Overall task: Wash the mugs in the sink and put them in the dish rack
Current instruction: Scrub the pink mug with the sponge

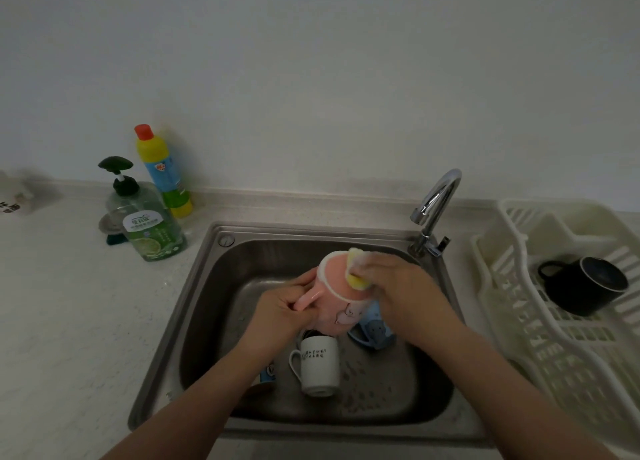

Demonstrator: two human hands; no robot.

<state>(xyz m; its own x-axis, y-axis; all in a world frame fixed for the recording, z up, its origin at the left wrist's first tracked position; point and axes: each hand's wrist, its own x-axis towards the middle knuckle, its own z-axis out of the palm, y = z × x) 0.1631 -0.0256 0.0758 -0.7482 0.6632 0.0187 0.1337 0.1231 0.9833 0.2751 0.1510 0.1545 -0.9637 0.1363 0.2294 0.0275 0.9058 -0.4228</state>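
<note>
Over the steel sink (207, 286), a person's left hand (284, 307) grips the handle of a pink mug (332, 307), tilted with its mouth facing away, while the right hand (391, 279) clamps a yellow sponge (356, 276) against the rim. Below lie a white mug (318, 366), upside down, and a blue mug (374, 328) on the sink floor. A black mug (585, 286) rests on its side in the white dish rack (554, 348), right. Two detergent bottles (152, 224) stand on the table, far left, and the faucet (436, 203) rises behind the sink.

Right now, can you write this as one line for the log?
left hand holds pink mug by handle | right hand scrubs inside with sponge | black mug in dish rack
</note>
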